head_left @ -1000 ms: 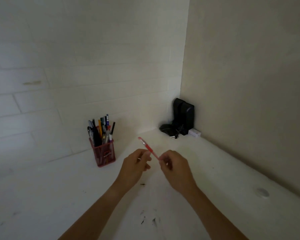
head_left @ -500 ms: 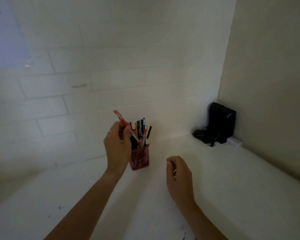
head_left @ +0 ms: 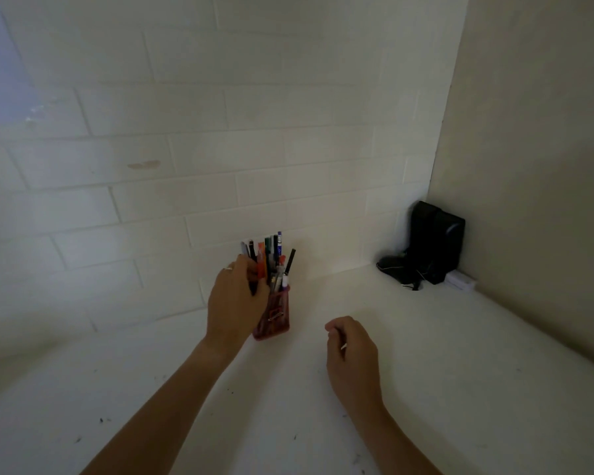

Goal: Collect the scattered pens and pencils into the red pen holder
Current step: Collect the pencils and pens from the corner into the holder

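The red mesh pen holder (head_left: 275,320) stands on the white table (head_left: 443,365) close to the brick wall, filled with several pens and pencils (head_left: 277,250). My left hand (head_left: 234,303) is pressed against the holder's left side. Its fingers are curled around a red pen (head_left: 261,260) that stands upright among the others, its lower end inside the holder. My right hand (head_left: 352,351) hovers low over the table to the right of the holder, fingers loosely curled, nothing visible in it. No loose pens show on the table.
Two black speakers (head_left: 434,241) with cables stand in the far right corner, with a small white box (head_left: 462,281) beside them. Walls close the table at the back and right. Small dark marks dot the near table surface.
My left hand took the red pen from between both hands, carried it left to the holder and lowered it in among the others. My right hand let go and stayed over the table.
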